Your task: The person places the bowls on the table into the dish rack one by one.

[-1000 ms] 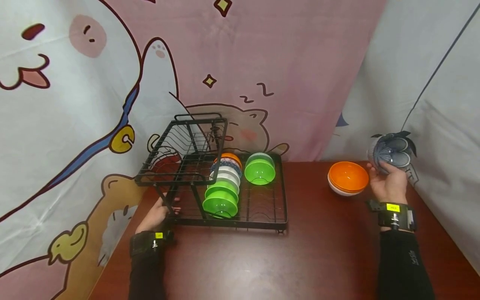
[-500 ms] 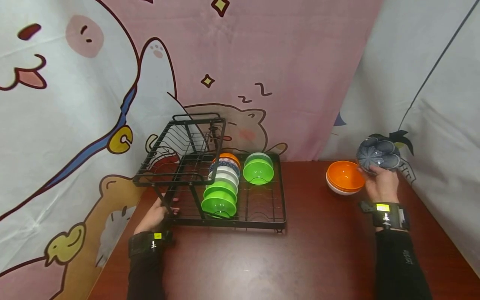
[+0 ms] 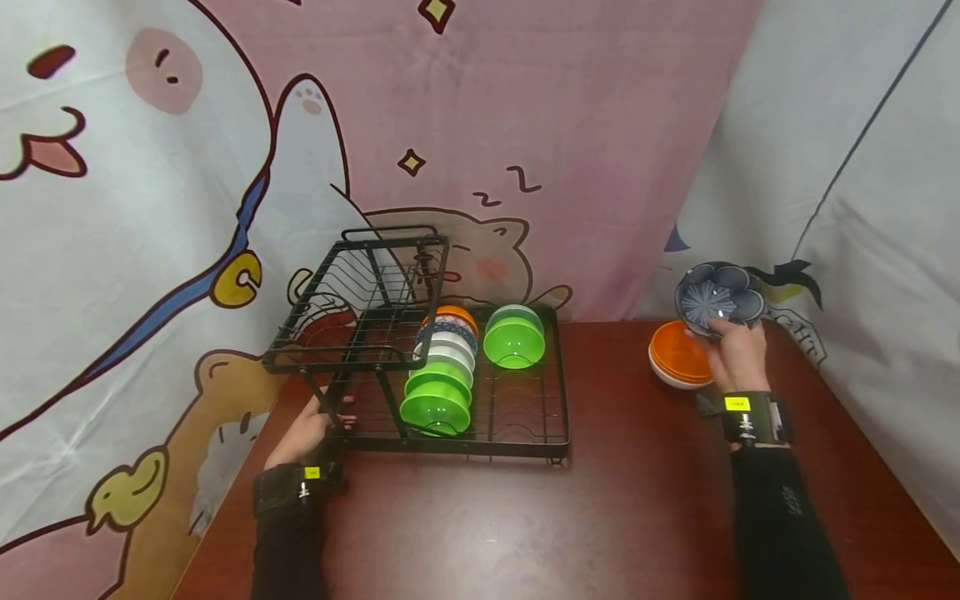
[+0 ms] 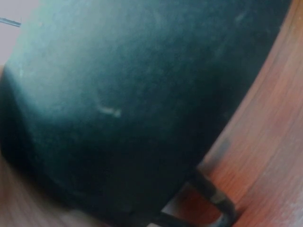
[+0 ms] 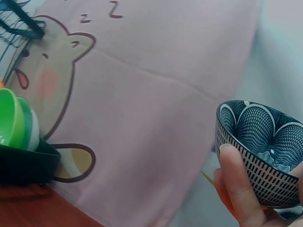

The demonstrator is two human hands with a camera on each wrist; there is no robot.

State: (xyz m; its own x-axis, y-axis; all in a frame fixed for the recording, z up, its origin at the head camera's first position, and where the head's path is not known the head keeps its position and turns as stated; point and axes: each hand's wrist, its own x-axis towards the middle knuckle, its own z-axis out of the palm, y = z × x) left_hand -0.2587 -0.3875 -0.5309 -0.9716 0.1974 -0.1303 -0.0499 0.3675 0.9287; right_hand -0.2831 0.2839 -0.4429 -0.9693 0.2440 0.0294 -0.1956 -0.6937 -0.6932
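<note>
My right hand (image 3: 738,358) holds a dark blue-and-white patterned bowl (image 3: 708,300) up off the table, its inside tilted toward the head camera. In the right wrist view the fingers (image 5: 234,170) press its dashed outer wall. Just left of and below that hand, an orange bowl (image 3: 671,346) sits nested in a white bowl (image 3: 671,381). My left hand (image 3: 303,432) grips the left side of a black two-tier dish rack (image 3: 487,448), fingers wrapped past the frame. A dark, blurred surface (image 4: 142,94) fills most of the left wrist view.
A row of bowls leans in the rack: green bowls (image 3: 435,408) in front, then white, patterned and orange. Right of it stands another green bowl (image 3: 513,342) with a pale one behind. The rack rests on a reddish-brown table (image 3: 600,500) against a cartoon-print cloth (image 3: 600,167).
My right hand has carried the patterned bowl left, above and beside the orange bowl, turning its inside more toward the head camera. The left hand stays at the rack.
</note>
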